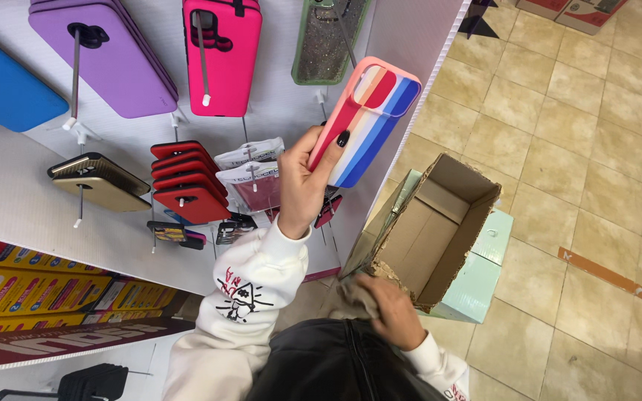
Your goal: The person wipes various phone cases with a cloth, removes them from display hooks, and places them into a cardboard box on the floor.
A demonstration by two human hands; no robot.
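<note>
The striped phone case [369, 122], banded pink, red, cream and blue, is clamped in the left hand [302, 186], thumb across its face with a dark-painted nail near the lower end, fingers wrapped behind. The hand grips the case by its lower end, so most of it stands out past the fingers. Its long axis runs on a slant, from the hand up and to the right in the head view, with the camera-cutout end farthest from the wrist.

Taking the white display board [276, 96] as landmark: the case is held in front of the board's right edge, just below and right of the glittery green case [328, 41] on its hook, and right of the pink case [221, 59]. Whether it touches the board or a hook cannot be told.

The right hand [391, 315] is well apart from the left, lower and to the right of the board, closed on the near rim of the open cardboard box [440, 230], which rests on a pale green box [477, 278] on the tiled floor [596, 148]. The left hand alone has the case; the right is far from it.
</note>
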